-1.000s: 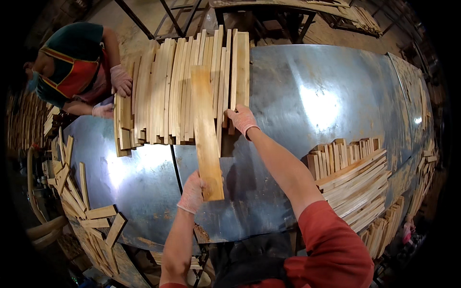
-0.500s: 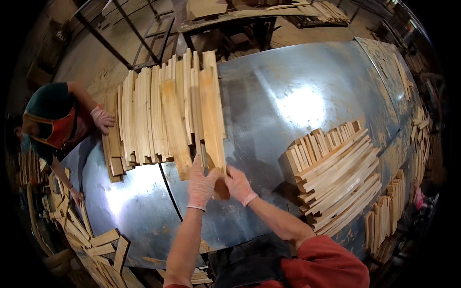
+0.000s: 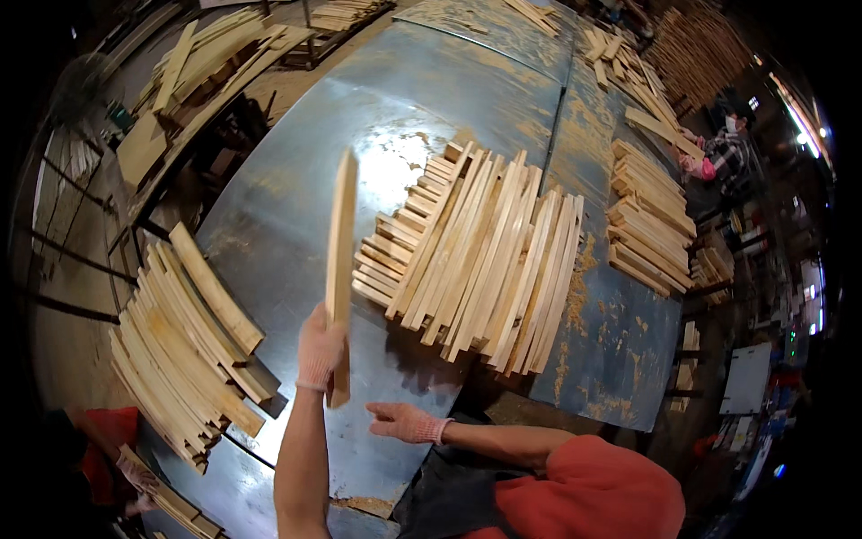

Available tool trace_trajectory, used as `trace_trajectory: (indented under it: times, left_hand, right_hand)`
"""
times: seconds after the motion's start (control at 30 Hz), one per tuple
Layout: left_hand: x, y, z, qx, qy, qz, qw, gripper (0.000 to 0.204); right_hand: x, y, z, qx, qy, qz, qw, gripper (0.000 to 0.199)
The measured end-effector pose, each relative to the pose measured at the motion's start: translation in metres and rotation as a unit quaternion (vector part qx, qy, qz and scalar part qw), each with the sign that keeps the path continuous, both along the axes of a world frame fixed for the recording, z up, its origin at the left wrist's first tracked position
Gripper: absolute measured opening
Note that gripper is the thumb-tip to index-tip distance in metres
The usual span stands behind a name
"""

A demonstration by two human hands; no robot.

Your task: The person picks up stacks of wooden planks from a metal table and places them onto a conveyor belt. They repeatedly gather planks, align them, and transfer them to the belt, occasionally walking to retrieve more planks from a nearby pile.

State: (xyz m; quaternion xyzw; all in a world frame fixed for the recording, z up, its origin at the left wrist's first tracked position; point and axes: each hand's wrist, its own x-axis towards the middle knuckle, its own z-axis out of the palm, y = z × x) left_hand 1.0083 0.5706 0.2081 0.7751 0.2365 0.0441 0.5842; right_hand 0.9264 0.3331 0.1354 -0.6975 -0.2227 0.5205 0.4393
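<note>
Left hand up, gloved in pale pink, and its grip is closed around the lower part of a single wooden slat. The slat stands nearly upright, edge-on to the head camera, its top reaching up over the shiny patch of the blue metal surface, its bottom end poking out just below the fist. One slat in hand, no more.

Right hand, also gloved, hangs low over the near edge of the surface, fingers spread loosely and pointing left toward the slat's bottom end. Its grip is open and holds nothing; it sits just beside the slat, not touching it.

Right of the held slat lies a fanned stack of slats, long pieces leaning across shorter ones beneath, too many to count. To the left, a second pile of curved slats spreads along the surface's edge. Further right sit more stacked slats, near a seam in the metal dusted with sawdust. So three heaps on the surface, plus scattered timber beyond.

At the lower right edge, a white rectangular panel stands on the floor; any marking on it is too small to read.

Another person in a checked shirt works at the far right, and a red sleeve shows at the lower left.
</note>
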Motion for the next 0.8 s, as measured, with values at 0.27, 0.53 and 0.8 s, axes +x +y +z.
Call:
trace_trajectory:
  times: [0.27, 0.53, 0.8]
  left_hand:
    - [0.191, -0.054, -0.028, 0.110, 0.075, -0.102, 0.986, 0.049]
    - [0.179, -0.056, -0.082, 0.234, 0.086, -0.306, 0.919, 0.048]
    - [-0.015, -0.029, -0.048, 0.043, 0.040, 0.078, 0.995, 0.050]
  right_hand:
    - [0.002, -0.076, -0.016, -0.009, 0.102, -0.085, 0.991, 0.075]
    - [-0.004, -0.072, -0.027, -0.021, 0.160, -0.074, 0.984, 0.066]
    - [0.050, 0.028, -0.039, -0.037, 0.035, -0.045, 0.998, 0.039]
